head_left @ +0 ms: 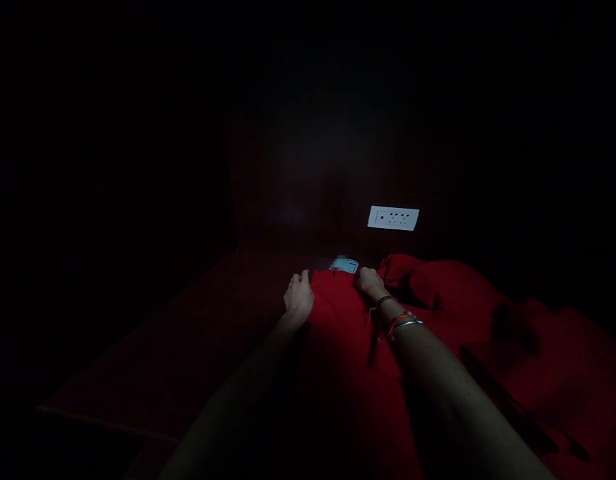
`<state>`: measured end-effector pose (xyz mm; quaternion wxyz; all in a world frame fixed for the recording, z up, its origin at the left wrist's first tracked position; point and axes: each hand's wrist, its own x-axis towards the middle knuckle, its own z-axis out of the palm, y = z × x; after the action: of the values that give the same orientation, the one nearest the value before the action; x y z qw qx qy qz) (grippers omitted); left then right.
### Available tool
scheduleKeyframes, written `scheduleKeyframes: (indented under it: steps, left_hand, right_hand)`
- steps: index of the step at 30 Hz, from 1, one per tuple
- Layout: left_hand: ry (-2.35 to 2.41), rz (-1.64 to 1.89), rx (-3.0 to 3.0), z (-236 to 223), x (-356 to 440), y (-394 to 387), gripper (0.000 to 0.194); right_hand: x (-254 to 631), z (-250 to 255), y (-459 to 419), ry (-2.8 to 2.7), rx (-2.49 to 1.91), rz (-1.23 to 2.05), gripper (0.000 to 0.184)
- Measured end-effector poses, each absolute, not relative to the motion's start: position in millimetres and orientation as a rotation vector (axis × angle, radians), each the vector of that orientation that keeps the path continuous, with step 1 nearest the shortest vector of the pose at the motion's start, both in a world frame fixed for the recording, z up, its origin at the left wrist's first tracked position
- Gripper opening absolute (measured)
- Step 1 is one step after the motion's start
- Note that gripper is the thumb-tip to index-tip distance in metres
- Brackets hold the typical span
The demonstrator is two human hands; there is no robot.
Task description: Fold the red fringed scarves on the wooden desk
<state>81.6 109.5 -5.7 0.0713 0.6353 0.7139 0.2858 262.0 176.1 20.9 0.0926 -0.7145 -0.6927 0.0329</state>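
Feed was very dark, only the middle and right of the frame readable. From left: the table (178,347) ran from the lower left up to the centre, deep red-brown. My left hand (298,295) was near centre, fingers bent and, as I read it, grasping the far left corner of the red cloth (338,300); thumb contact too dim to confirm. The cloth ran from there down to the bottom centre, far edge fairly straight between the hands.

Just beyond that edge lay the phone (350,266), screen lit, left part pixelated. My right hand (371,282) sat just right of it, fingers curled in and, I judged, clenched on the cloth's far right corner. Dark band, red band and silver bangle on that wrist. Above, right of centre, a white socket panel (393,218) showed on the wall.

Right side: more red fabric (458,287), heaped and creased, reaching the right edge; couldn't tell if it was one piece with the cloth.

Step in hand, my read: both hands managing the cloth's far edge. Any move from there called for even tension and care around the phone.
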Motion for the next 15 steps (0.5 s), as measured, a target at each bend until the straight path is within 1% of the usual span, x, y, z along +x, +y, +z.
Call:
scheduleKeyframes:
  steps: [4, 6, 9, 12, 15]
  left_hand:
    - [2.084, 0.762, 2.191, -6.0, 87.8, 98.0, 0.049]
    - [1.992, 0.592, 2.302, -9.8, 88.2, 95.5, 0.051]
    - [1.945, 0.352, 2.292, -17.3, 86.7, 94.5, 0.048]
    - [1.992, 0.309, 2.239, -21.1, 85.5, 94.2, 0.046]
    - [2.005, 0.338, 2.293, -19.6, 86.4, 92.9, 0.042]
  right_hand:
    - [261.4, 20.0, 174.9, -2.008, -2.134, 0.024, 0.030]
    - [265.5, 22.5, 177.4, -1.950, -2.144, -0.032, 0.032]
    - [270.0, 25.7, 179.8, -1.897, -2.189, -0.027, 0.032]
    - [268.9, 27.2, 173.6, -1.948, -2.146, -0.046, 0.037]
    - [268.1, 28.9, 158.1, -2.200, -2.025, 0.016, 0.045]
